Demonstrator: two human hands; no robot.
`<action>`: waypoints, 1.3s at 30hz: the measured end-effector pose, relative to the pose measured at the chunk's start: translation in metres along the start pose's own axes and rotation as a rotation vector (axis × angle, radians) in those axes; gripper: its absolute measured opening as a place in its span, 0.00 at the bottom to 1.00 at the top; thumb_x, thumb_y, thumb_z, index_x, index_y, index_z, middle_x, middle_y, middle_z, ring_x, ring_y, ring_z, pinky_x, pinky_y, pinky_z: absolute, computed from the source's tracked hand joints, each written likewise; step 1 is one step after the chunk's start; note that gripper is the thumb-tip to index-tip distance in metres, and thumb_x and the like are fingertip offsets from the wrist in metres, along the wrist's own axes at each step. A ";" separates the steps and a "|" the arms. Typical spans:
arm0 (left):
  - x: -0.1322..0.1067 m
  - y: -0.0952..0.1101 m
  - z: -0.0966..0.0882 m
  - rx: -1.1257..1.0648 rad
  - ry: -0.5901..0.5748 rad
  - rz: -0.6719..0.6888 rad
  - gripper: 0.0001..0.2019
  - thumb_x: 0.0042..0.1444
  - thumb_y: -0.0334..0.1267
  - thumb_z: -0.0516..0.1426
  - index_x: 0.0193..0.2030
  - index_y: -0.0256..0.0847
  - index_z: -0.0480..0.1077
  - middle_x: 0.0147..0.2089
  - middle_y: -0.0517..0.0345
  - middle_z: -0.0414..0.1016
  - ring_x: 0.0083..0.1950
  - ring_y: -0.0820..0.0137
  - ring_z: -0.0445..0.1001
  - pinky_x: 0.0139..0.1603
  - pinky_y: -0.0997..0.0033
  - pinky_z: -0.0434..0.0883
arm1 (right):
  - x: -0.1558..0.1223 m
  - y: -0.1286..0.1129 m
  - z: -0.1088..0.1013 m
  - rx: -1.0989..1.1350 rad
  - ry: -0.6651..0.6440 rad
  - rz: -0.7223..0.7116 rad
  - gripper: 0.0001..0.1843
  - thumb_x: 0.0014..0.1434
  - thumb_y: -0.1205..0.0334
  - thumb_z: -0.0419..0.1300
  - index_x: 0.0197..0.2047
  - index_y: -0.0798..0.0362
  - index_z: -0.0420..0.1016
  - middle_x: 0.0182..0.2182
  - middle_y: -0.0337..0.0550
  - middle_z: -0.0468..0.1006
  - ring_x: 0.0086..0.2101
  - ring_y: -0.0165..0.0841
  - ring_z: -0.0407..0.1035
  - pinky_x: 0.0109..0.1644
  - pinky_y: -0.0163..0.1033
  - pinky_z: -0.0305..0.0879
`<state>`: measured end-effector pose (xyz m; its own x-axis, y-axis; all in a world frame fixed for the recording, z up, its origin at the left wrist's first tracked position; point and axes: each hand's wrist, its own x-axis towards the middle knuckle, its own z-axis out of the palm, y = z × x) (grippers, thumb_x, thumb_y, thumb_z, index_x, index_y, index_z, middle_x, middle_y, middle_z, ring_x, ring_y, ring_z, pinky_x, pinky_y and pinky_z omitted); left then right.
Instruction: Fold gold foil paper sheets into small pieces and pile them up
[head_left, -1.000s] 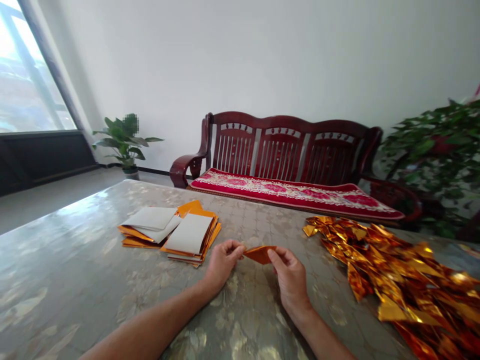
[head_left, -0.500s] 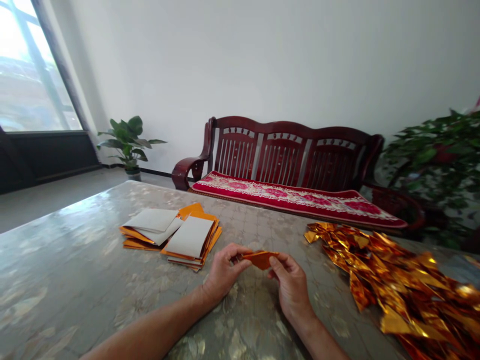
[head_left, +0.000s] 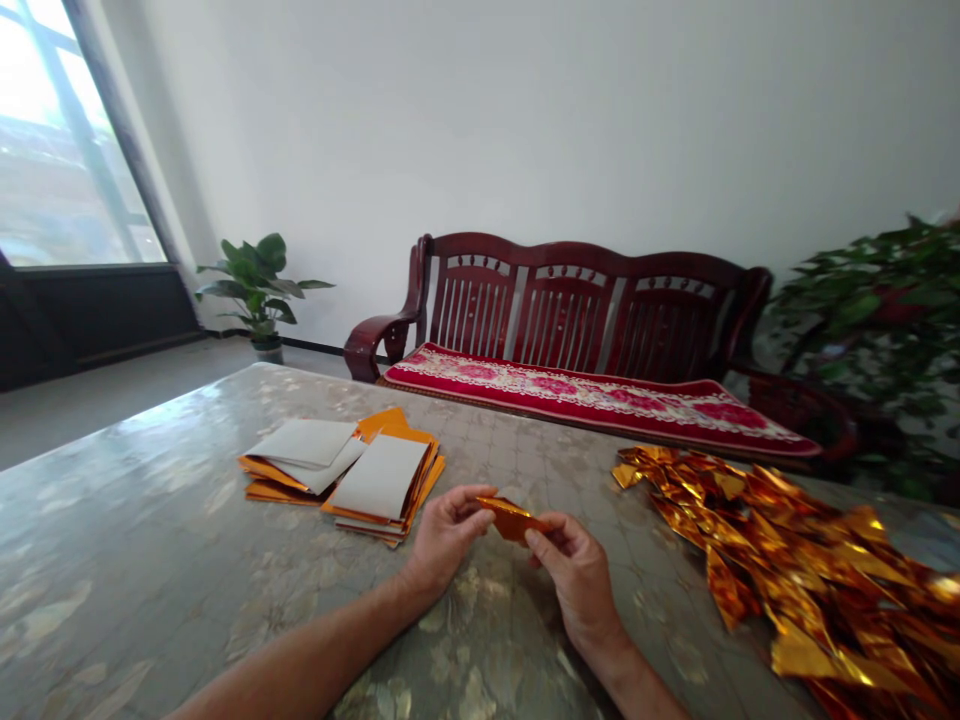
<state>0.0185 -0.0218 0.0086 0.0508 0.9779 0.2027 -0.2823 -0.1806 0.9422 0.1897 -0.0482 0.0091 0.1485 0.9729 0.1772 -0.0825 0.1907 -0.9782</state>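
Between my two hands is a small folded piece of orange-gold foil paper (head_left: 511, 520), held just above the table. My left hand (head_left: 447, 535) pinches its left end between thumb and fingers. Its right end is in the pinch of my right hand (head_left: 577, 565). To the left of my left hand lie stacks of flat foil paper sheets (head_left: 381, 475), with pale grey backs up and orange edges showing. A heap of folded shiny gold foil pieces (head_left: 795, 560) spreads over the table at the right.
The table (head_left: 187, 570) has a glossy floral cover. Behind it stands a dark red wooden bench (head_left: 562, 300) with a red patterned runner. A potted plant (head_left: 259, 285) is at the left, and leafy greenery (head_left: 877, 310) at the right.
The folded foil paper has shifted slightly left and tilted, its right end lower and its shiny face showing more. Both hands have moved a little left and still pinch it.
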 end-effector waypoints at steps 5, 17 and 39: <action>-0.001 0.005 0.002 -0.016 0.003 -0.007 0.19 0.44 0.39 0.69 0.44 0.34 0.78 0.32 0.55 0.81 0.27 0.76 0.71 0.29 0.78 0.68 | -0.002 0.000 0.000 -0.031 -0.048 -0.021 0.17 0.50 0.49 0.69 0.34 0.53 0.76 0.27 0.42 0.80 0.28 0.34 0.71 0.29 0.34 0.66; 0.000 0.005 -0.002 0.003 -0.046 -0.049 0.18 0.43 0.40 0.69 0.40 0.34 0.76 0.26 0.60 0.76 0.26 0.76 0.71 0.28 0.79 0.64 | 0.004 0.001 -0.005 -0.146 0.006 -0.138 0.16 0.49 0.55 0.68 0.40 0.53 0.79 0.28 0.40 0.78 0.26 0.32 0.71 0.31 0.35 0.69; -0.001 0.000 -0.004 0.058 -0.027 -0.099 0.17 0.42 0.41 0.69 0.39 0.34 0.76 0.22 0.65 0.70 0.22 0.78 0.65 0.26 0.78 0.62 | 0.003 -0.002 -0.008 -0.341 -0.197 -0.143 0.13 0.56 0.52 0.63 0.36 0.54 0.81 0.32 0.45 0.82 0.33 0.38 0.74 0.38 0.38 0.69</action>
<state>0.0141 -0.0223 0.0072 0.1018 0.9882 0.1144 -0.2187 -0.0899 0.9716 0.1980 -0.0464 0.0109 -0.0591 0.9526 0.2985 0.2610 0.3034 -0.9164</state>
